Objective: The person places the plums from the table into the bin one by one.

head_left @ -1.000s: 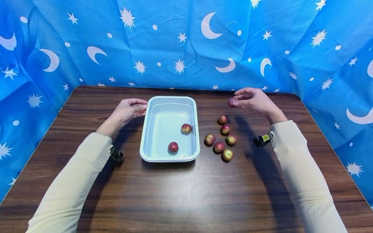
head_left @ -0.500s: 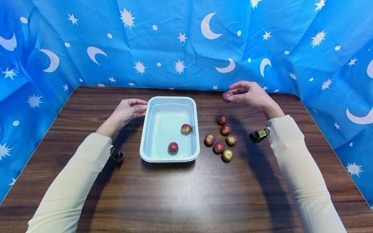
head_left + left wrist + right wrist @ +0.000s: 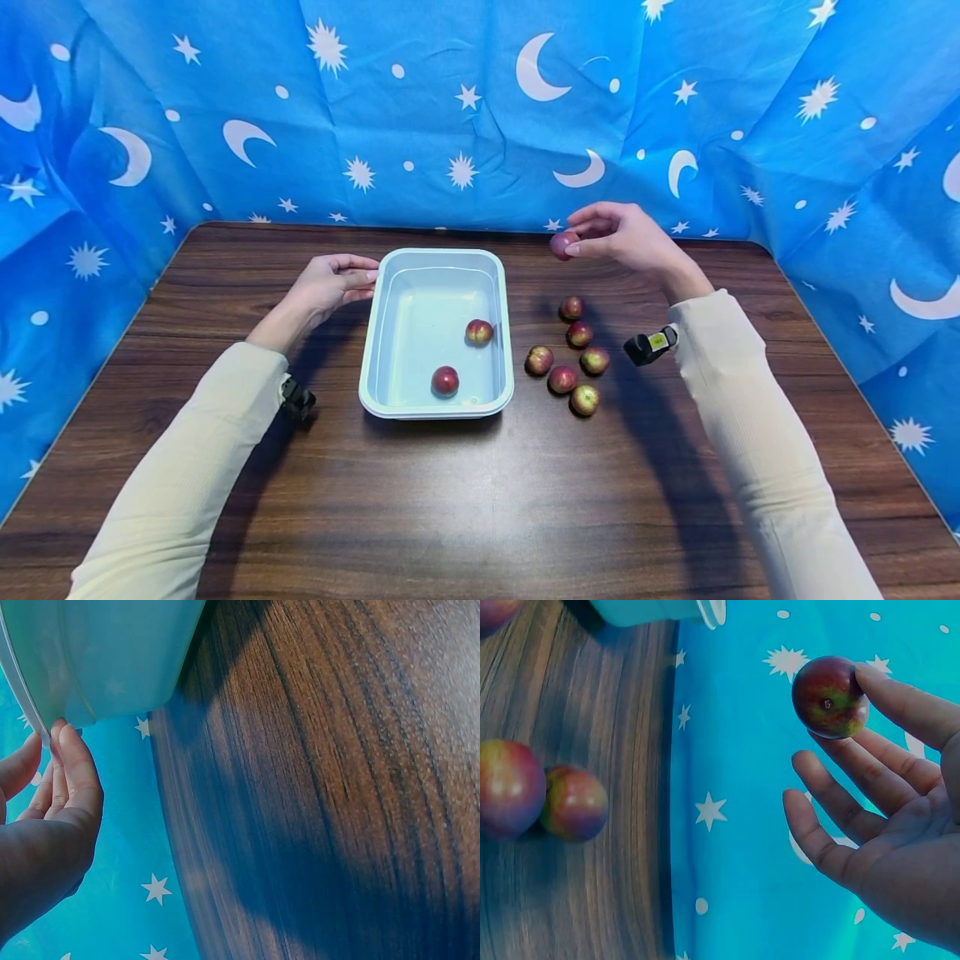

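My right hand [image 3: 600, 233] pinches a small red fruit [image 3: 561, 245] [image 3: 829, 697] at its fingertips, held above the table behind the loose fruit. Several more red fruit [image 3: 570, 354] lie in a cluster on the wood to the right of a pale blue tray [image 3: 390, 275]. Two fruit [image 3: 446, 380] [image 3: 479, 331] lie inside the tray. My left hand [image 3: 337, 282] rests against the tray's far left rim [image 3: 30, 705], fingers straight and touching it.
The dark wooden table [image 3: 480, 500] has bare room in front of the tray. A blue cloth with moons and stars [image 3: 480, 108] walls in the back and both sides. Two loose fruit [image 3: 540, 795] show on the wood in the right wrist view.
My right hand has carried the pinched fruit up and to the left, toward the tray's far right corner. The left hand and the tray have stayed put.
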Available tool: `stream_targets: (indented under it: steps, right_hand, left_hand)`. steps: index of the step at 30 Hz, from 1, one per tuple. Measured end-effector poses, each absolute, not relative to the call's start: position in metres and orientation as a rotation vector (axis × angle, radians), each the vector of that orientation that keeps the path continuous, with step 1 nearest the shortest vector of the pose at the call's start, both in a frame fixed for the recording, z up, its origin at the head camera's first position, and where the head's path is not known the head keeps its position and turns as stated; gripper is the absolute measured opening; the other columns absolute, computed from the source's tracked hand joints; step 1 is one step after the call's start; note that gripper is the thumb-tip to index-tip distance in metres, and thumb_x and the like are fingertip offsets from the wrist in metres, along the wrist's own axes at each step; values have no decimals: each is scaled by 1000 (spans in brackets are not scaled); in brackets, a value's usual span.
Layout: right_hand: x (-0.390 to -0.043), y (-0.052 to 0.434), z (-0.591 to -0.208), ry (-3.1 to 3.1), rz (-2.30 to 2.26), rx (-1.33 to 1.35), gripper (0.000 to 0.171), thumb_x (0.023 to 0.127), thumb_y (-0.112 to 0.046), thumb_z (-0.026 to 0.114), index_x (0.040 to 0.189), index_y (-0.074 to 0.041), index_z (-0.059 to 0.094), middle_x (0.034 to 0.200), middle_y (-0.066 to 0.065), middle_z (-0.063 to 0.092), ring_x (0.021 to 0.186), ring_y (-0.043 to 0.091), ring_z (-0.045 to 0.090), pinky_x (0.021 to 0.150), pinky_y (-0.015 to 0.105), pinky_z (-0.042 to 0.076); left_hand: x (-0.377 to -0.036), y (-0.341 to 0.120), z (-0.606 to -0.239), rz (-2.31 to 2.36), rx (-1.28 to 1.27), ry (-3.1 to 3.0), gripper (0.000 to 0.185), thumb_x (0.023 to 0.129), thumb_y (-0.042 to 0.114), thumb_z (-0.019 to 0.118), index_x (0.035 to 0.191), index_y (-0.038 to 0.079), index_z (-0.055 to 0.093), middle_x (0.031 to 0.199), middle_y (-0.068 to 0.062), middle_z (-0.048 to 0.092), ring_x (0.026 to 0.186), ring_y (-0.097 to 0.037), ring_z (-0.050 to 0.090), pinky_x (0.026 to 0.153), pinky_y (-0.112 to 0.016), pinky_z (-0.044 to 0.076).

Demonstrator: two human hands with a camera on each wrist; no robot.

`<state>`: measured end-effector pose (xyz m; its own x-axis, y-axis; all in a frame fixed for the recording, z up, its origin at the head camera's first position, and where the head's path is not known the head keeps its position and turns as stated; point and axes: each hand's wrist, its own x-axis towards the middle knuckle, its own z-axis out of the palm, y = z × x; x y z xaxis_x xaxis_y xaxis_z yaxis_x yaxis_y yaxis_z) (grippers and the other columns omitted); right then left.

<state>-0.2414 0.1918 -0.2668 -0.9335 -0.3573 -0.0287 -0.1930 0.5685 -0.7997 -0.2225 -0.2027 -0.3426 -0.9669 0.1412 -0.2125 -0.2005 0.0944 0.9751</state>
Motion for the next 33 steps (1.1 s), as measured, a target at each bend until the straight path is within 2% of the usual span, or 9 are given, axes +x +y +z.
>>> stream_targets:
  steps: [9, 22, 33]
  right_hand:
    - [-241, 175, -264, 2577, -1295, -507, 44, 82, -24, 70, 118, -5, 56, 106, 9, 63, 99, 17, 57, 89, 34, 43]
    - [-239, 142, -258, 2520, -1281, -582, 42, 81, -26, 71, 116, -10, 57, 107, 5, 62, 100, 16, 55, 89, 36, 44]
    - [-237, 113, -265, 2419, -1314, -682, 37, 82, -19, 70, 115, -8, 57, 105, 5, 62, 97, 16, 57, 88, 32, 48]
  left_hand:
    - [-222, -203, -342, 1937, -66, 2130, 33, 91, 4, 54, 120, -11, 46, 91, -2, 61, 76, -8, 62, 85, -33, 51]
    - [-221, -203, -341, 1945, -79, 2120, 33, 91, 4, 54, 120, -10, 47, 93, -4, 60, 77, -9, 62, 87, -33, 51]
    - [-223, -204, -341, 1949, -87, 2112, 34, 91, 4, 54, 121, -10, 46, 90, -1, 61, 76, -8, 62, 84, -30, 52]
